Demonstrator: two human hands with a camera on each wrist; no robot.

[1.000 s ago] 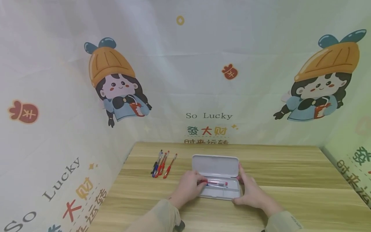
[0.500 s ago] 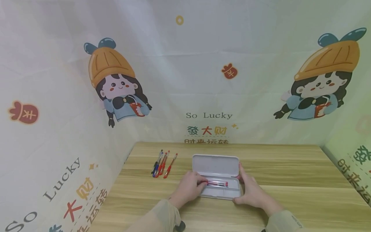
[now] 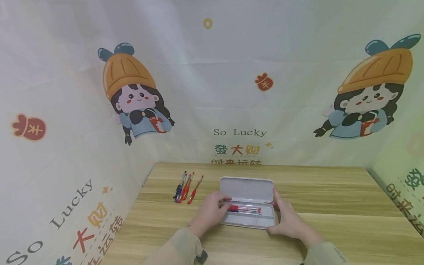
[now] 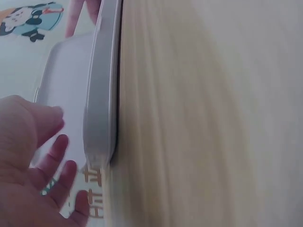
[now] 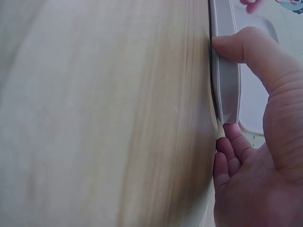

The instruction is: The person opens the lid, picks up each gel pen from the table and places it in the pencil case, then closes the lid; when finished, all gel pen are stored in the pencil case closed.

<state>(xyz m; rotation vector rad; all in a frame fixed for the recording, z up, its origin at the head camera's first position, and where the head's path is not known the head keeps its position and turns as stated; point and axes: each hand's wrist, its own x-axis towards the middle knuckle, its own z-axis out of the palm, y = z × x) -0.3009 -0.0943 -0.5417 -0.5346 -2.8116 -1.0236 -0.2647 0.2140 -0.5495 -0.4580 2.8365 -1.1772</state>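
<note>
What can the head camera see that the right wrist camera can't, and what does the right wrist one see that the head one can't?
Only the head view shows the pens inside the pencil case, the loose pens on the table and the So Lucky words.

Only the right wrist view shows the palm side of the right hand.

Both show the pencil case, the table, the right thumb at the case's front and the left hand, though just a bit in the right wrist view.
</note>
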